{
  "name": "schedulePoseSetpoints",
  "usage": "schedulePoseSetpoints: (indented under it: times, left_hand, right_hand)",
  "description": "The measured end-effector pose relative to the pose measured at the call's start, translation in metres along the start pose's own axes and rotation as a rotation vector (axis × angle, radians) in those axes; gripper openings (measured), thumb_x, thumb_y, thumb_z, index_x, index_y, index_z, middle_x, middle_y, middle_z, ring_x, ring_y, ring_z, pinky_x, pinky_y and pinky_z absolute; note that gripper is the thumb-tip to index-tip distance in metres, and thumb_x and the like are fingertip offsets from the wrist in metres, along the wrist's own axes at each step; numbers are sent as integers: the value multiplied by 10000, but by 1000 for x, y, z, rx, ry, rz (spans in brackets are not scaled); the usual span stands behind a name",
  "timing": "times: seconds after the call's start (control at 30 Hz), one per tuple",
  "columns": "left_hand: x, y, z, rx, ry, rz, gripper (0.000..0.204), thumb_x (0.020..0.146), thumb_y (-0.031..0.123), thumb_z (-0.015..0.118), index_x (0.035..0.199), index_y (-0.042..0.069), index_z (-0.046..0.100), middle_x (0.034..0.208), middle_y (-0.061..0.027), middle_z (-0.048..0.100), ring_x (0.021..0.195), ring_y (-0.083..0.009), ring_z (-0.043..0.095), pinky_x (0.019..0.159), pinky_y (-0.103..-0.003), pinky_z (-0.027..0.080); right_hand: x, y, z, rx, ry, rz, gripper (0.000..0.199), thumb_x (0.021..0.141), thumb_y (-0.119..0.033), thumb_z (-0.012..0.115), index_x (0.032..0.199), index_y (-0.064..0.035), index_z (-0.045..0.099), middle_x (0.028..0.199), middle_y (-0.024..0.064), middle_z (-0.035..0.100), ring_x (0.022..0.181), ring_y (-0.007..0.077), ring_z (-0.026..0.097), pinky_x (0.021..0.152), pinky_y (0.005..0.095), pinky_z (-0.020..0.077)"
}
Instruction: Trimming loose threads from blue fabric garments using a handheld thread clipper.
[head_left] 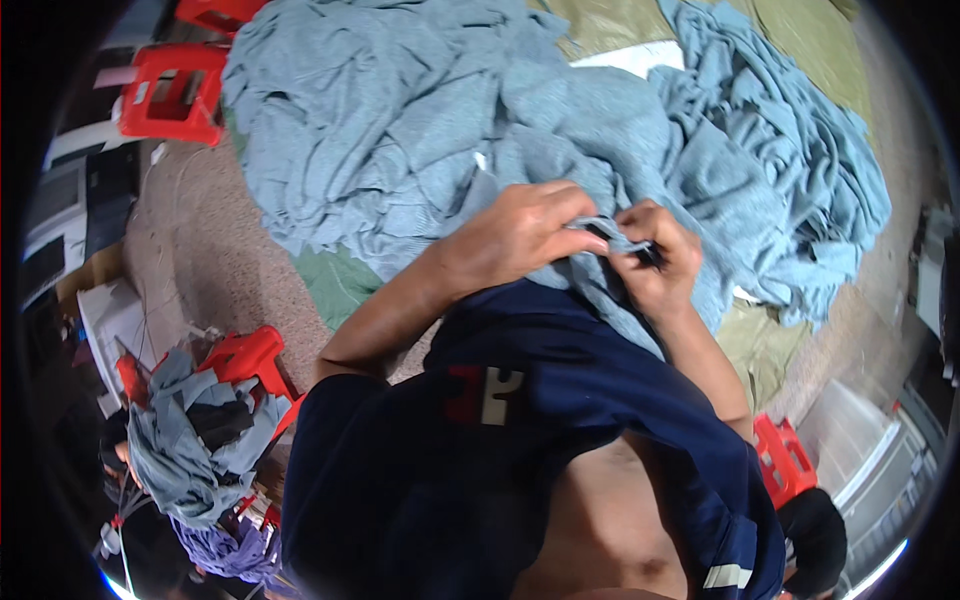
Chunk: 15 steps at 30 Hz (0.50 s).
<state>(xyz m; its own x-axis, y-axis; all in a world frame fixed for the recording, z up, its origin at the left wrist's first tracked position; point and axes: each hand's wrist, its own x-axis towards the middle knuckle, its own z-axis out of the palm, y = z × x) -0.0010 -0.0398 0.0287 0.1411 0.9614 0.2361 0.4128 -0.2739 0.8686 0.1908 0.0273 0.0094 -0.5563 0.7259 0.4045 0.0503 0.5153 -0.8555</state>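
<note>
My left hand (pixel 525 232) pinches a folded edge of grey-blue knit fabric (pixel 622 238) between thumb and fingers. Close beside it, my right hand (pixel 658 262) is closed on the same edge. A small black thing shows at the right hand's fingers, too little of it visible to name. From the held edge the cloth hangs down over my lap and runs into a large heap of the same fabric (pixel 370 110) in front of me. More of it lies bunched in folds (pixel 790 190) on the right.
Olive sheeting (pixel 810 45) and a green cloth (pixel 340 285) lie under the heap. Red plastic stools stand at the far left (pixel 175 95), near left (pixel 250 360) and near right (pixel 783 460). Grey-blue garments (pixel 185 440) and purple cloth (pixel 230 548) are piled at the lower left.
</note>
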Motion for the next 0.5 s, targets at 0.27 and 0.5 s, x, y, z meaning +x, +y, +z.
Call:
schedulePoseSetpoints:
  times: [0.27,0.5]
  left_hand:
    - [2,-2,15,295,124,174,191,745,134,756,772,25,600,671,-88,507,562,-253,530,493,-352,404]
    - [-13,-31,24,447,371,252,298,745,170,756,969,52,599,904,-104,626,779,-280,592,663,-371,467]
  right_hand:
    - [4,-4,-2,-228,-12,-195,192,737,-74,711,730,-39,522,715,95,617,565,230,611,468,296,446]
    - [16,12,-26,-327,-17,-94,190,682,-20,702,812,-34,565,788,93,619,650,236,634,530,309,473]
